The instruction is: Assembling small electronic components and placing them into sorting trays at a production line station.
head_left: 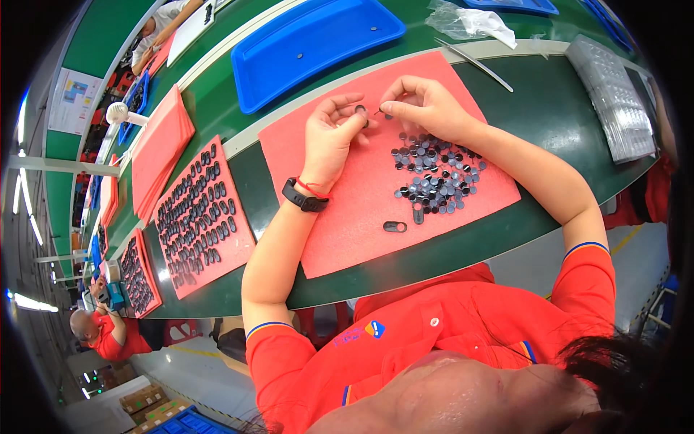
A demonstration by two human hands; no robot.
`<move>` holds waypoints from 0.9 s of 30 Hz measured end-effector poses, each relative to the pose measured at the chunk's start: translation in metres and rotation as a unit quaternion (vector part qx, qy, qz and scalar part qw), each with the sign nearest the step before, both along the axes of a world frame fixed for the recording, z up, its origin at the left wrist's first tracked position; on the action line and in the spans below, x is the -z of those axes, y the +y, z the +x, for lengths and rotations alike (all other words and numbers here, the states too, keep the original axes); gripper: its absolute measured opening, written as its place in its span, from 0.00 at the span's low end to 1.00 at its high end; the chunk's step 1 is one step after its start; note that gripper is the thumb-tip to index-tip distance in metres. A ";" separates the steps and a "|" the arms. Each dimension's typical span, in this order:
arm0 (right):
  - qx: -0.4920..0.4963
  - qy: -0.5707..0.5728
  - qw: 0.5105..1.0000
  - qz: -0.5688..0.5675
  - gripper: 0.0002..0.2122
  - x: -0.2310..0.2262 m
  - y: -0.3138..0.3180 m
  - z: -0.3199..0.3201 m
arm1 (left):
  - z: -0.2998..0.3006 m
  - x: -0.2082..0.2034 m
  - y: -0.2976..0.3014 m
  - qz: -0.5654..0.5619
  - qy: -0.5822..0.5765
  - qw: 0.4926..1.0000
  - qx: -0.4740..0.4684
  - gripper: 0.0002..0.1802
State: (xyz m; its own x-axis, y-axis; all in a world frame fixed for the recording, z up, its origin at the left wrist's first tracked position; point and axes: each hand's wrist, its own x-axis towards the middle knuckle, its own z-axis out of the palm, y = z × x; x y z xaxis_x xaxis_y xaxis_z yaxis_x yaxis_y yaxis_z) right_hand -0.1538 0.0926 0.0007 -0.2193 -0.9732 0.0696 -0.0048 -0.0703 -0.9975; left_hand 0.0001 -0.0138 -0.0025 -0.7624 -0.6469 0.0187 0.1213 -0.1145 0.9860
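Note:
Both hands are raised over a pink foam sheet (pixel 340 224). My left hand (pixel 327 141) is closed, with a small black part (pixel 361 109) between its thumb and fingers; the fingers hide much of it. Close by on its right, my right hand (pixel 434 108) pinches thumb to index finger on something tiny and dark, too small to name. Below my right hand lies a loose pile of small round discs (pixel 437 177), some black and some grey. Near the sheet's front edge rests a black oval piece with a hole (pixel 395 226). Another oval piece (pixel 418 214) touches the pile.
A blue tray (pixel 264 76) holding two small pieces stands behind the sheet. Metal tweezers (pixel 477 66), a plastic bag (pixel 452 22) and clear plastic trays (pixel 611 98) lie farther right. Leftward are a foam sheet with rows of black parts (pixel 195 217) and stacked foam sheets (pixel 163 152).

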 end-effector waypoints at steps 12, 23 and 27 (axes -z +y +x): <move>0.006 0.005 1.000 -0.021 0.08 0.005 -0.002 0.000 | -0.002 0.003 0.000 -0.020 -0.017 0.999 0.020 0.13; 0.035 0.090 0.995 -0.019 0.07 0.011 -0.005 -0.002 | 0.000 0.000 -0.001 0.025 -0.033 0.998 0.037 0.12; 0.036 0.121 0.992 -0.008 0.07 0.008 -0.005 0.001 | 0.001 0.000 -0.002 0.019 -0.047 0.998 0.042 0.12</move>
State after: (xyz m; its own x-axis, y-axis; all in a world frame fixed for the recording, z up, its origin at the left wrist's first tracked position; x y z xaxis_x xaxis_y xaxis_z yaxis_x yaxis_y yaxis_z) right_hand -0.1531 0.0877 -0.0075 -0.2631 -0.9539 0.1444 -0.2505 -0.0770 -0.9651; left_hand 0.0010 -0.0157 -0.0029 -0.8113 -0.5794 -0.0779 0.0177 -0.1576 0.9873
